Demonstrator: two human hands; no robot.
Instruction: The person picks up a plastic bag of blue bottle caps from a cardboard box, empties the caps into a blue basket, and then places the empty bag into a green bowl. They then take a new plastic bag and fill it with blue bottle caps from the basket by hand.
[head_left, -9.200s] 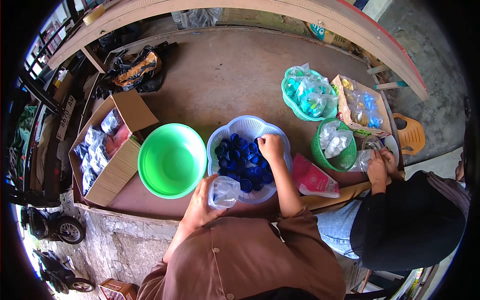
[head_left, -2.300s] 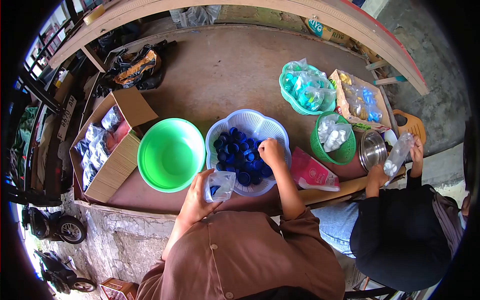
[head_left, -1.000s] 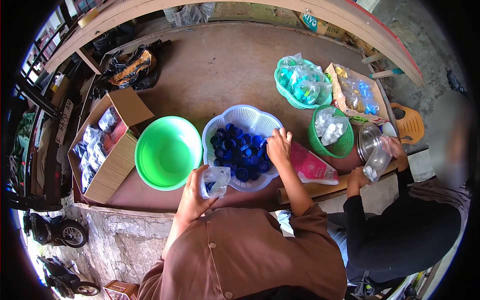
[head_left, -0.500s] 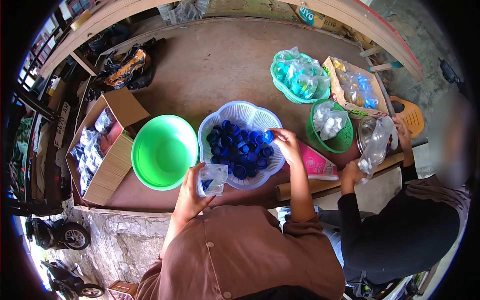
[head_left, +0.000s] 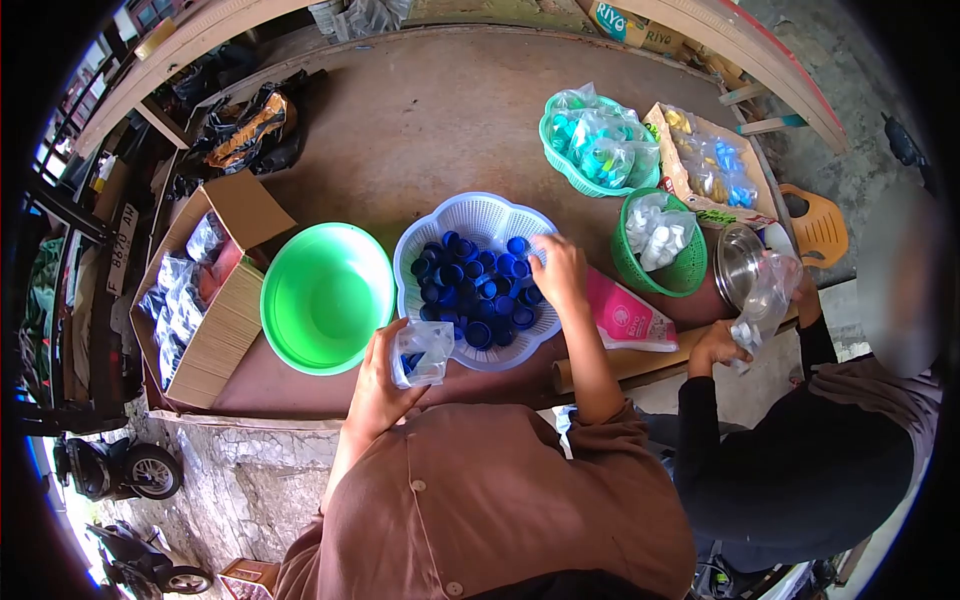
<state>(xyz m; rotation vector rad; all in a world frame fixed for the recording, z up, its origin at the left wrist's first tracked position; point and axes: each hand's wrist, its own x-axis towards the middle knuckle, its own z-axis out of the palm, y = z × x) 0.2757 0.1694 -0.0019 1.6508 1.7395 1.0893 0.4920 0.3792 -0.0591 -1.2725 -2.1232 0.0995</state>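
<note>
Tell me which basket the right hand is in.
The white scalloped plastic basket of loose blue caps; the teal basket and the green basket hold bagged caps.

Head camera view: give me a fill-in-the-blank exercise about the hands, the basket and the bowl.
The left hand holds a clear plastic bag containing a few ____ caps.
The right hand reaches into the ____ basket of loose caps.
The plastic bowl between that basket and the cardboard box is ____.
Missing words: blue, white, green.
</note>
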